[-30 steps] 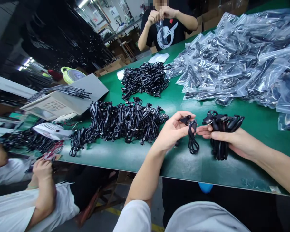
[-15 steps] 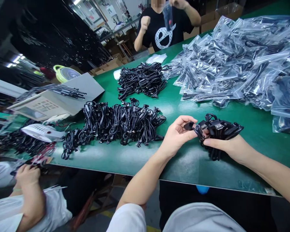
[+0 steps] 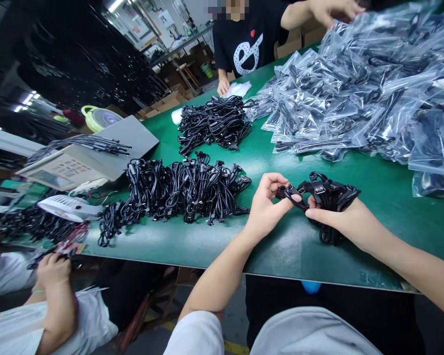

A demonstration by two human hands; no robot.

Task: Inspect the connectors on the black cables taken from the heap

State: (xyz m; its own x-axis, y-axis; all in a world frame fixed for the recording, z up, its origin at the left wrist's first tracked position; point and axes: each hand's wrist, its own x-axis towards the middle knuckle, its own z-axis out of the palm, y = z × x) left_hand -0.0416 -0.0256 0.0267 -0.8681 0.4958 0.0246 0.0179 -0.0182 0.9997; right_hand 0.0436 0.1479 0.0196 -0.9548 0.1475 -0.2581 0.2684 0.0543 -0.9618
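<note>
Head camera: left hand (image 3: 267, 207) pinches a black cable (image 3: 290, 191), right hand (image 3: 350, 220) grips a cable bundle (image 3: 329, 197), right of middle.
The bundle hides most right-hand fingers; the pinched cable's ends are hard to see. Plastic bags (image 3: 329, 106), upper right, get cut off.

A white dotted e-like sign (image 3: 247, 55) — plus a small red heart (image 3: 252, 33) — on a co-worker's black T-shirt (image 3: 268, 27)

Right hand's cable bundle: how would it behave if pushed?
The cable bundle would probably flex, since its cords are thin and looped. It may snag: connectors jut from its top. Rolling seems unlikely, given its uneven shape.
</note>
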